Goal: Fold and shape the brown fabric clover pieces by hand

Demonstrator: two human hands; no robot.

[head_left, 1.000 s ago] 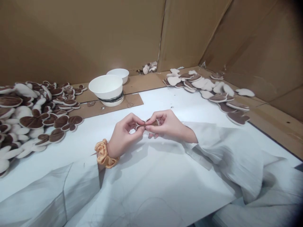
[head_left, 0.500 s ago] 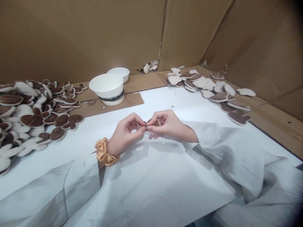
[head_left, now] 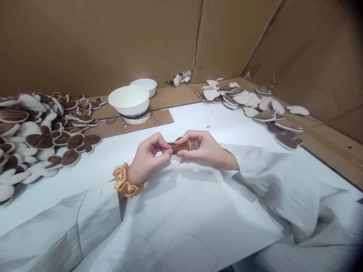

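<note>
Between my two hands is a brown plush piece with a pale edge (head_left: 180,146), held just above the white work surface (head_left: 181,196). My left hand (head_left: 151,152) pinches its left end between thumb and fingertips; a gold scrunchie (head_left: 126,180) circles that wrist. On the other end, my right hand (head_left: 202,149) is closed with thumb and forefinger along the brown face. The fingers cover much of the piece, so its full outline is hidden.
A heap of brown-and-white plush pieces (head_left: 42,141) lies at the left. More flat pieces (head_left: 249,102) spread at the back right. A white bowl banded with black thread (head_left: 130,102) stands before a smaller white bowl (head_left: 149,85). Cardboard walls (head_left: 99,41) rise behind.
My right thumb and forefinger have moved apart, and more of the piece's brown face shows between my hands. My left hand has shifted slightly left, still pinching.
</note>
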